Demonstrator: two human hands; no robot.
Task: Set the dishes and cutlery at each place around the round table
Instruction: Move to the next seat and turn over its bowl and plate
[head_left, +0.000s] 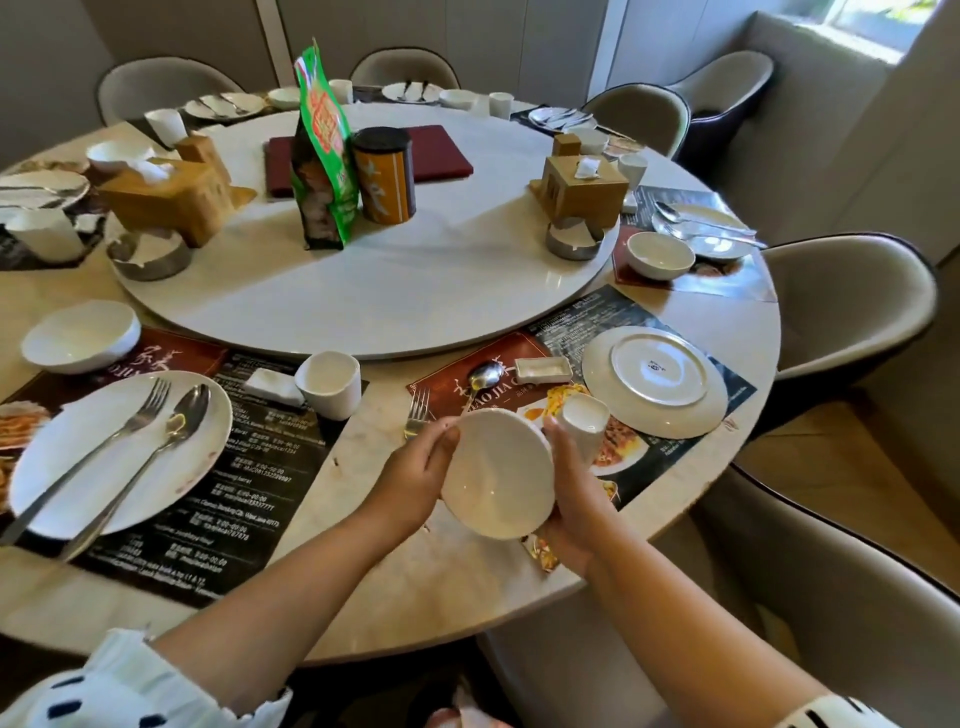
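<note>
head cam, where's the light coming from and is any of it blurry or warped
Head view: daylight enters from the window at upper right, leaving a soft sheen on the white turntable; wide-angle distortion bows the table edge and chairs; the left-edge dishes look smeared, while the bowl held in both hands stays fairly sharp.

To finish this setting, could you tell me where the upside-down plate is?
The upside-down plate lies right of the hands, on the placemat beside the small dish.
</note>
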